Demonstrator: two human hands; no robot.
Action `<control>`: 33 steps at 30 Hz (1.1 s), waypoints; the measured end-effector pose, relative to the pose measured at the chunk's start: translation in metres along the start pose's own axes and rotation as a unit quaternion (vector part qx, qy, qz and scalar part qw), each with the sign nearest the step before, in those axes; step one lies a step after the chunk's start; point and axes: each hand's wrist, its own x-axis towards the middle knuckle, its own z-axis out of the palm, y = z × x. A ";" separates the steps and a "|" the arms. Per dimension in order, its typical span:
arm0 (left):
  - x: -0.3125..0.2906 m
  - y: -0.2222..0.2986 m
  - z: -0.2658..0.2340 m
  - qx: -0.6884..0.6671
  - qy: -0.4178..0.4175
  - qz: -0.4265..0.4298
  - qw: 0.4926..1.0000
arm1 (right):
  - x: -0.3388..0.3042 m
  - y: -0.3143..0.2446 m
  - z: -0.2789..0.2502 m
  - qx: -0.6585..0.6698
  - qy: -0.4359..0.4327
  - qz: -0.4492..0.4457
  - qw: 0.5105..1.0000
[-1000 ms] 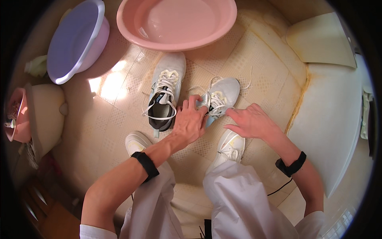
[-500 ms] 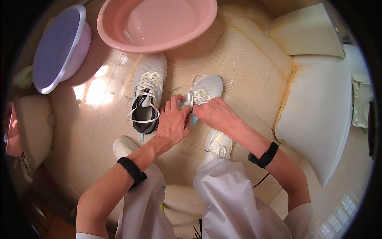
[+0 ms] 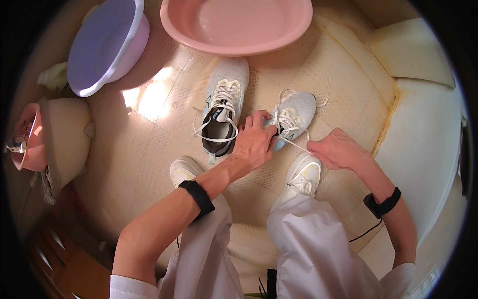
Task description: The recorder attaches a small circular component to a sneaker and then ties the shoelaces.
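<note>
Two light grey sneakers with white laces stand on the tiled floor. The right-hand sneaker [image 3: 304, 105] is tilted outward, and my left hand [image 3: 255, 141] grips it by the opening and tongue, fingers curled and partly hidden. Stretched taut from that sneaker, a white shoelace [image 3: 295, 144] runs to my right hand [image 3: 338, 148], which is closed in a pinch on it. To the left of my left hand sits the other sneaker [image 3: 234, 72], its lace looped loosely over the dark opening. Neither hand holds that one.
A pink basin [image 3: 234, 50] stands beyond the sneakers, and a purple basin [image 3: 102, 50] leans at the far left. Lower left are a smaller pink tub [image 3: 34, 134] and a beige container [image 3: 67, 139]. My white shoes [image 3: 303, 177] are close below. White fixtures [image 3: 428, 129] line the right side.
My right hand has moved right and away from the sneaker, drawing the lace out straight. My left hand stays at the sneaker's opening. The whole view has shifted, so everything appears further right.
</note>
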 end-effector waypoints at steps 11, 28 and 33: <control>-0.004 0.001 -0.001 -0.003 0.017 0.000 1.000 | -0.023 0.008 -0.023 -0.035 -0.009 0.035 0.999; -0.002 -0.003 0.001 -0.002 0.026 0.009 1.000 | 0.052 -0.025 0.025 0.034 0.089 0.045 0.994; -0.002 -0.008 -0.001 -0.022 0.024 0.006 0.999 | -0.009 0.004 0.021 0.022 -0.113 -0.018 0.993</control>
